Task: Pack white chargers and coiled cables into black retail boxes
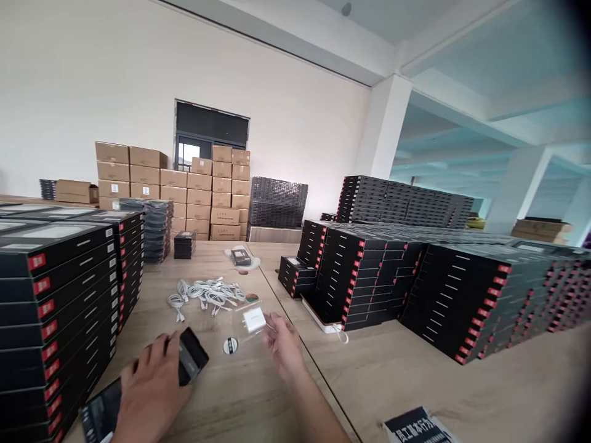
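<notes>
My left hand [150,384] grips a small black box [191,355] on the wooden table [392,381], fingers wrapped over its near end. My right hand [282,344] hovers with fingers loosely spread, its fingertips touching a white charger in a clear plastic sleeve [254,320]. A small round black-and-white sticker roll [229,345] lies between the hands. A pile of white cables [205,292] lies just beyond. A dark flat box lid [100,413] rests by my left wrist.
Tall stacks of black boxes with red labels stand at the left [55,307] and across the right [415,277]. Brown cartons [184,191] are piled against the far wall. A black leaflet with white print [415,426] lies near the front edge.
</notes>
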The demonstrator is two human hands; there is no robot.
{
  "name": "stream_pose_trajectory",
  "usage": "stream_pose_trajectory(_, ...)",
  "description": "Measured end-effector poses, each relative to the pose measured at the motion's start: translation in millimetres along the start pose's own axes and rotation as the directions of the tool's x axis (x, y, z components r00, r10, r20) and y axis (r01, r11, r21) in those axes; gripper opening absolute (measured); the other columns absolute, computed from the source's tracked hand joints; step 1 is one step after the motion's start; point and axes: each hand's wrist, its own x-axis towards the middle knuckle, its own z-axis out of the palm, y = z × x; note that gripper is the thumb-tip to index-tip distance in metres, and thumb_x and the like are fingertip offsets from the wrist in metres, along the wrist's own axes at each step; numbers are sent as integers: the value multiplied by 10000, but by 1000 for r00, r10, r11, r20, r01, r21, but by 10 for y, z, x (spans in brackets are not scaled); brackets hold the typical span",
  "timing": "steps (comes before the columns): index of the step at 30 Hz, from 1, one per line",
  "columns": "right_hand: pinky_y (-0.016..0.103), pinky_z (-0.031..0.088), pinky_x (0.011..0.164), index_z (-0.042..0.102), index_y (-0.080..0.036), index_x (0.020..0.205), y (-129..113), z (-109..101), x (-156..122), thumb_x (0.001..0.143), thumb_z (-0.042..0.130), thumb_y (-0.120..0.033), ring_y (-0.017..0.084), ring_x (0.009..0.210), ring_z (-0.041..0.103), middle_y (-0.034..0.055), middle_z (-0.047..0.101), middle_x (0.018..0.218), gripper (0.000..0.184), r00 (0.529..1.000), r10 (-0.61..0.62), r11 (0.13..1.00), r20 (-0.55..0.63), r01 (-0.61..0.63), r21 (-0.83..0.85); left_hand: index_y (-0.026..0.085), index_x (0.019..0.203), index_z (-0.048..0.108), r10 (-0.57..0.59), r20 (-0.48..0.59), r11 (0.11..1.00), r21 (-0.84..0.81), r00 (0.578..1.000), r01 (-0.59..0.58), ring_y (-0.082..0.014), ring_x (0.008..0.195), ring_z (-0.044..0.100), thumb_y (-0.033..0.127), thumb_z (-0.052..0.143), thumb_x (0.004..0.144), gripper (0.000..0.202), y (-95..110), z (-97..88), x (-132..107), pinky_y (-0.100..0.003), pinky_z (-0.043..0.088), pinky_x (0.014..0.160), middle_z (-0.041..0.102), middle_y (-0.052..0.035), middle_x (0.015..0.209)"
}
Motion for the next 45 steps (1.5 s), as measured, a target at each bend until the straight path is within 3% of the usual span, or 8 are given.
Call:
stream_pose_trajectory(4, 159, 369, 383, 624, -185, 726, 121, -25, -5, 720, 708, -399, 138, 581, 664, 44, 728, 729, 230, 986, 126, 980, 109, -107, -167, 98, 1392, 416, -123, -25, 991, -61, 992, 122, -369, 1342, 355, 282, 601, 684, 755, -71, 31, 64, -549, 182, 1111, 377, -196, 1483)
stream_pose_trajectory(10, 236, 427, 474, 676, -158, 605, 327, 120, -123, 712, 694, -375, 180, 565, 637, 31, 687, 598, 242, 953, 129, 844, 275, 39, -534, 189, 1360, 483, 299, 125, 732, -666, 946, -143, -234, 1422, 307, 266, 534, 773, 594, 139, 41, 5, -385, 247, 1169, 364, -96, 1529)
stream_pose_trajectory(16, 296, 446, 645, 639, -200, 554, 409, 196, 300, 797, 559, -340, 215, 666, 619, 16, 660, 595, 292, 937, -136, 564, 323, 341, -752, 193, 1277, 587, 500, 329, 685, -717, 801, -133, -255, 1459, 219, 135, 562, 639, 641, 279, -28, -100, -400, 207, 1182, 258, -102, 1583)
stream_pose_trajectory(23, 330, 455, 903, 735, -205, 1014, 649, 721, 972, 784, 547, -199, 242, 967, 636, 93, 694, 1062, 297, 884, -208, 303, 420, 466, -831, 202, 1166, 655, 438, 251, 723, -669, 863, -172, -330, 1258, 448, 289, 794, 486, 700, 280, 80, -1, -418, 357, 1063, 526, -142, 1331)
stream_pose_trajectory(29, 379, 395, 952, 743, -197, 757, 622, 1145, 1127, 718, 629, -107, 291, 1068, 560, 114, 668, 1030, 151, 822, -204, 130, 532, 562, -817, 234, 1155, 633, 337, 176, 705, -699, 925, -123, -326, 1245, 438, 297, 774, 535, 639, 274, 111, 4, -427, 354, 1030, 527, -114, 1301)
stream_pose_trajectory(35, 316, 485, 799, 712, -218, 876, 45, 1107, 654, 849, 547, -195, 205, 858, 632, 37, 700, 903, 169, 652, -69, 106, 755, 757, -644, 169, 1069, 578, -158, 281, 98, -950, 947, 298, -213, 818, 659, 573, 472, 828, 482, 185, -3, 179, -297, 497, 629, 655, -98, 973)
stream_pose_trajectory(40, 453, 390, 1000, 722, -297, 914, -248, 859, -146, 874, 581, -193, 273, 1196, 508, 47, 627, 1250, 179, 361, -148, -1, 921, 931, -365, 146, 970, 599, -35, 473, -386, -819, 880, 425, -122, 497, 618, 664, 619, 710, 580, 108, -59, 232, -170, 276, 343, 671, -47, 771)
stream_pose_trajectory(45, 438, 446, 937, 617, -291, 1230, 15, 593, -476, 865, 618, -369, 310, 1236, 485, 99, 528, 1369, 374, 694, -585, 434, 420, 705, -560, 149, 854, 621, 33, 368, -441, -829, 929, 344, -99, 545, 632, 508, 824, 569, 502, 224, -67, 163, -168, 425, 434, 705, -37, 778)
